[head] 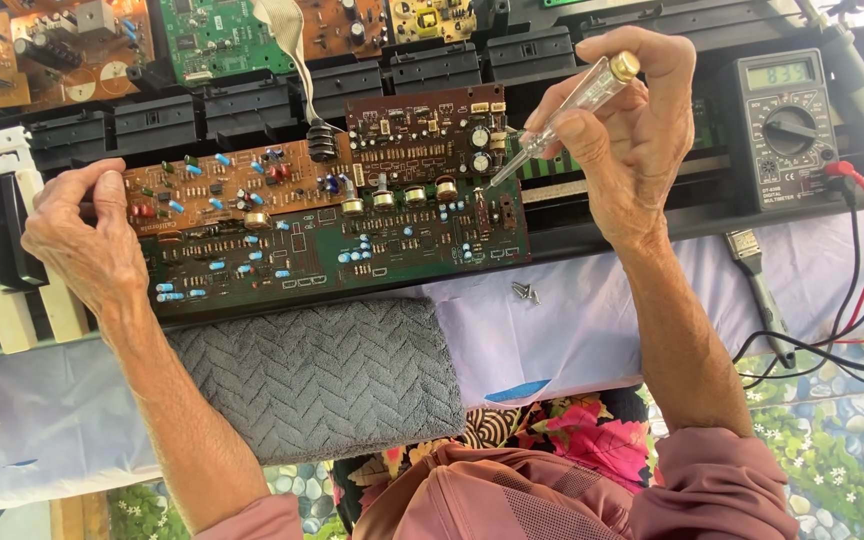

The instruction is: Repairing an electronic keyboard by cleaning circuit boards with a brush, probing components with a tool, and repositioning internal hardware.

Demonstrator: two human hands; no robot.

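Across a cluttered bench, the circuit board (322, 225) lies long-axis left to right, the left hand (87, 240) clamped on its left end, while the right hand (627, 130) pinches a clear screwdriver (557, 120) slanting down-left, tip touching the board's right part.

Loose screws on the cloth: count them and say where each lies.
2, it seems: the screws lie touching on the pale cloth, just below the circuit board; more may be hidden.

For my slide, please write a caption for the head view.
Left hand steadies circuit board; right hand holds clear screwdriver.
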